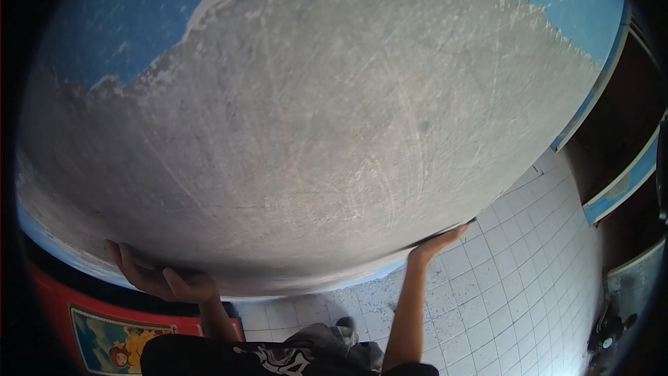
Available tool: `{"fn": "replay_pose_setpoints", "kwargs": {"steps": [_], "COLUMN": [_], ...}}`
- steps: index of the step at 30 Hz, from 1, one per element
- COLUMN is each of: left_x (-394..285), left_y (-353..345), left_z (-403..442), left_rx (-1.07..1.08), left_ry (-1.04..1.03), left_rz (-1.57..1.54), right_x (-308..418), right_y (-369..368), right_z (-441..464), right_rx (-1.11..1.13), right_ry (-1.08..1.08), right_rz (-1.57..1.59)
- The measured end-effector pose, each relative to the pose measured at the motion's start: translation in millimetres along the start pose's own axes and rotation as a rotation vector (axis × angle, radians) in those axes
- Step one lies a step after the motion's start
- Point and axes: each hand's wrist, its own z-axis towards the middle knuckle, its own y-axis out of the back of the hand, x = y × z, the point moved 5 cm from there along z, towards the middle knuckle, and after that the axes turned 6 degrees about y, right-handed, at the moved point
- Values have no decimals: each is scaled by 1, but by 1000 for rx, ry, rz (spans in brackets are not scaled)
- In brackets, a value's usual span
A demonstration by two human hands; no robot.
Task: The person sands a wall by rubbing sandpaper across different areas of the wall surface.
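A large tabletop (327, 118) with a worn, scratched grey surface fills most of the head view. Flaking blue paint remains toward its far corners. My left hand (163, 284) rests at the near left edge, fingers stretched out and thumb apart, holding nothing that I can see. At the near right edge, my right hand (437, 242) lies side-on against the tabletop with its fingers extended. A dark strip runs between that hand and the surface; whether it is shadow or a thin object is unclear. Part of the right fingers is hidden.
Below is a floor of small pale tiles (501, 264). To the right stand blue-edged benches or shelves (619, 181) with dark openings. A red piece of furniture with a cartoon picture (122, 341) is close by at lower left.
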Motion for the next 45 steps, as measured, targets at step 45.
{"fn": "replay_pose_setpoints", "kwargs": {"steps": [45], "left_x": [17], "left_y": [8], "left_z": [-5], "left_rx": [-24], "left_ry": [-3], "left_rz": [-158], "right_x": [-36], "right_y": [26], "right_z": [-129], "right_rx": [-54], "right_ry": [-403], "right_rz": [-84]}}
